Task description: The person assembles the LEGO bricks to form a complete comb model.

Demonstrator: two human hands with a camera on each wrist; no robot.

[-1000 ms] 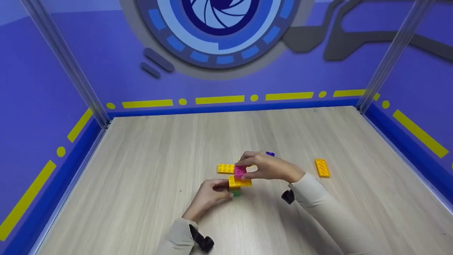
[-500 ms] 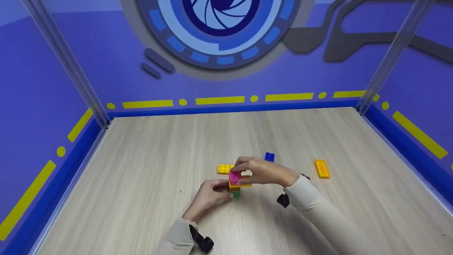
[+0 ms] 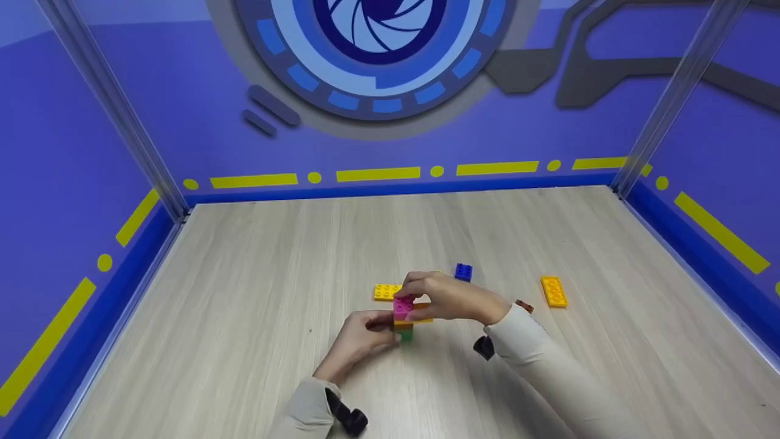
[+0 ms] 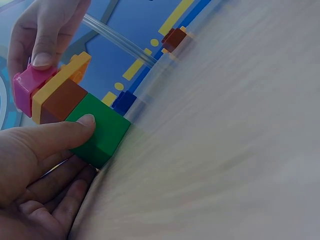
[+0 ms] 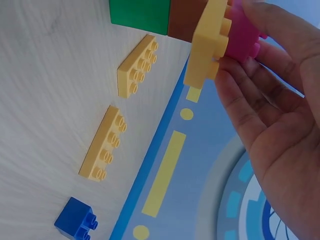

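A small stack stands at the middle of the table: a green brick (image 4: 107,127) at the bottom, a brown brick (image 4: 65,100) on it, then a long flat orange-yellow brick (image 5: 202,55) jutting out to the right. My left hand (image 3: 359,336) grips the green brick, thumb flat against its side. On top, at the left end of the orange-yellow brick, sits a pink brick (image 3: 402,308). Thumb and fingers of my right hand (image 3: 454,297) pinch this pink brick from the right. Part of the orange-yellow brick is hidden behind the right fingers in the head view.
Behind the stack lies a yellow brick (image 3: 386,292); another yellow brick (image 5: 102,145) is mostly covered by the right hand in the head view. A blue brick (image 3: 464,272) lies farther back. Rightward are a brown brick (image 3: 524,306) beside the sleeve and an orange brick (image 3: 554,291).
My right hand has moved the pink brick left and toward me, onto the left end of the orange-yellow brick. Over the last half second it barely shifts. The left hand stays put.
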